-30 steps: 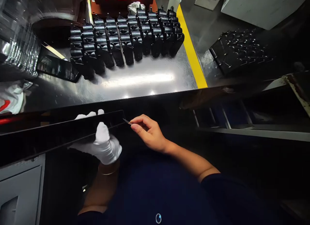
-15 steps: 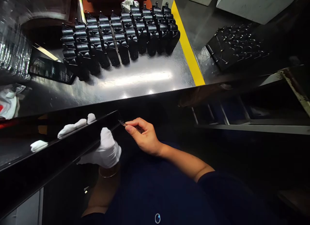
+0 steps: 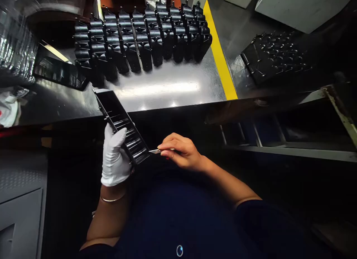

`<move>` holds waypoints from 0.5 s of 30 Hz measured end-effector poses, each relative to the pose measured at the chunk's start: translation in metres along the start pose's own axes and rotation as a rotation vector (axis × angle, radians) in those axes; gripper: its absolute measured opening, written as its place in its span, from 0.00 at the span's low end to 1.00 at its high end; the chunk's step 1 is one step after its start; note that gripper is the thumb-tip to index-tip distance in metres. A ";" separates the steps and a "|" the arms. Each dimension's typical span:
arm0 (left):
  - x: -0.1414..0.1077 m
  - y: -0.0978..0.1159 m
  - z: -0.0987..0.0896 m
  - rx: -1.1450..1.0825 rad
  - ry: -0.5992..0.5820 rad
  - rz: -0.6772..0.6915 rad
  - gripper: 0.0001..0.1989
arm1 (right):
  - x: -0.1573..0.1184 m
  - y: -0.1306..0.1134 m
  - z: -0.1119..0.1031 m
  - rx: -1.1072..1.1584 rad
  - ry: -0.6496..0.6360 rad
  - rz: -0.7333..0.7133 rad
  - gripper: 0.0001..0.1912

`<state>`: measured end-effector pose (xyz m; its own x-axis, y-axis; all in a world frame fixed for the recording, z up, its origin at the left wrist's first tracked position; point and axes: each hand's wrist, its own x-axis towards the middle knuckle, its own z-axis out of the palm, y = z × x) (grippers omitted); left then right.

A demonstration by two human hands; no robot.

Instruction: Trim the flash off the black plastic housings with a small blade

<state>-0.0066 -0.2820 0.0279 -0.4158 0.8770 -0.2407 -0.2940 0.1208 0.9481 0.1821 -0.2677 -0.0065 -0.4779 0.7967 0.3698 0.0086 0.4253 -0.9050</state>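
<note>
My left hand (image 3: 115,156), in a white glove, grips a long black plastic part (image 3: 110,104) with cylindrical ribs along its open face. The part slants from the table's edge down towards my body. My bare right hand (image 3: 181,151) pinches a small knife (image 3: 154,151) between thumb and fingers. Its blade points left and meets, or nearly meets, the lower right corner of the black part. Most of the knife's handle is hidden in the fingers, where a bit of red shows.
Several similar black parts (image 3: 156,32) stand in a row on the shiny table (image 3: 178,78). Yellow tape (image 3: 221,61) crosses the table to their right. Beyond it sits a dark block with metal pins (image 3: 267,58). Stacked clear plastic (image 3: 16,58) lies at the left.
My left hand has turned the black part from lying lengthwise at the lower left to slanting up towards the table, ribs facing me. My right hand has moved slightly right with the knife.
</note>
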 end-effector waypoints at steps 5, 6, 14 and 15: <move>-0.001 -0.006 -0.003 -0.060 -0.072 -0.131 0.20 | 0.004 0.003 -0.007 -0.042 -0.080 -0.056 0.08; -0.001 -0.007 -0.005 -0.037 -0.109 -0.124 0.21 | 0.006 0.005 -0.008 -0.043 -0.079 -0.061 0.08; -0.013 0.001 -0.006 0.114 -0.341 -0.199 0.29 | 0.036 0.022 -0.023 -0.146 0.006 -0.061 0.07; -0.015 0.004 -0.006 0.128 -0.358 -0.217 0.32 | 0.041 0.027 -0.027 -0.158 0.027 -0.081 0.07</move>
<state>-0.0064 -0.2976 0.0337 -0.0254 0.9281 -0.3715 -0.2232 0.3570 0.9071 0.1858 -0.2117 -0.0104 -0.4592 0.7674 0.4475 0.1104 0.5491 -0.8284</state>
